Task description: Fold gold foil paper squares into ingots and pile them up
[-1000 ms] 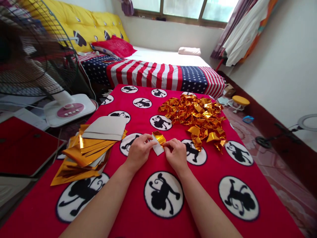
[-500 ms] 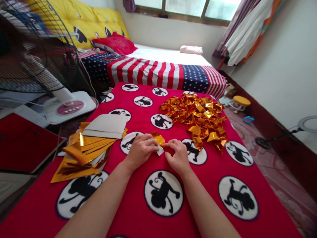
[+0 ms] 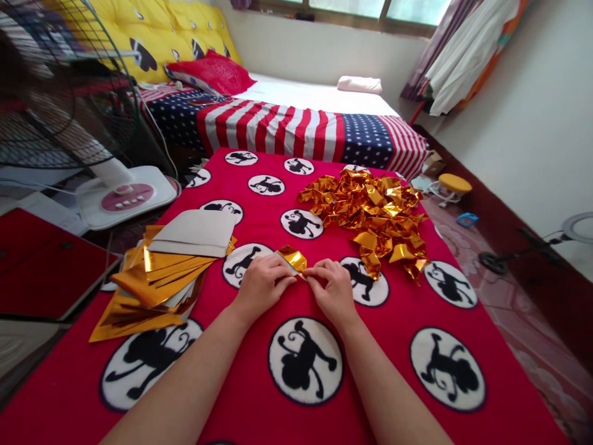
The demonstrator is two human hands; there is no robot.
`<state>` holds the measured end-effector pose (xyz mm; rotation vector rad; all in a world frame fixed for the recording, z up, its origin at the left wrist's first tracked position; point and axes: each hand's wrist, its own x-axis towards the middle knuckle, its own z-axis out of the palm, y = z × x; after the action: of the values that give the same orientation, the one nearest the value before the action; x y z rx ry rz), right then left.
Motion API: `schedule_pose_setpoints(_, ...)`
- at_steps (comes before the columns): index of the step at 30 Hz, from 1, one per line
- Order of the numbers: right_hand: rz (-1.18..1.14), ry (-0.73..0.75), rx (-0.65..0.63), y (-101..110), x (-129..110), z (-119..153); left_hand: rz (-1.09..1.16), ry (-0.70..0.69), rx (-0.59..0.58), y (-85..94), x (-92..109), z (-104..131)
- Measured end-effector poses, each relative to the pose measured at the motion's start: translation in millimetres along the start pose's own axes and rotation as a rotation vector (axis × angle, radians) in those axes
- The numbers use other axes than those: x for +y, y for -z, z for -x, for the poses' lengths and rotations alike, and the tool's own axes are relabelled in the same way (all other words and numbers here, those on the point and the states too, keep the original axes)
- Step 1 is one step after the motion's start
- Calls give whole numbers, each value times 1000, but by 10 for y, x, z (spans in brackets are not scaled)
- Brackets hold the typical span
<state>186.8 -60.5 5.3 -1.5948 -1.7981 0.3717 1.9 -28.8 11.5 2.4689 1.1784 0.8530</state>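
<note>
A small piece of gold foil paper (image 3: 293, 258) with a pale underside lies at the middle of the red cloth, between my two hands. My left hand (image 3: 265, 281) is closed on its left side, fingers curled and thumb at the lower edge. Thumb and forefinger of my right hand (image 3: 331, 287) pinch its right corner. To the left is a fanned stack of flat gold sheets (image 3: 152, 296), with pale grey-white sheets (image 3: 197, 232) on top. Many folded gold foil pieces (image 3: 370, 204) form a heap at the back right.
The table's red cloth (image 3: 231, 395) has round monkey prints. A fan (image 3: 125, 194) stands at the left beside a dark red panel (image 3: 41, 266). Behind the table is a bed with a striped and starred cover (image 3: 278, 130). A yellow stool (image 3: 454, 183) is at the right.
The pale flap on the gold piece has turned down, and more gold now shows between my hands. My fingers have shifted slightly along its edge. The view has moved a little.
</note>
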Motion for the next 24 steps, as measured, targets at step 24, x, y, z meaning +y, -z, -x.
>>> schedule_pose_setpoints(24, 25, -10, -3, -14, 2, -6, 14, 210, 109, -118, 82, -44)
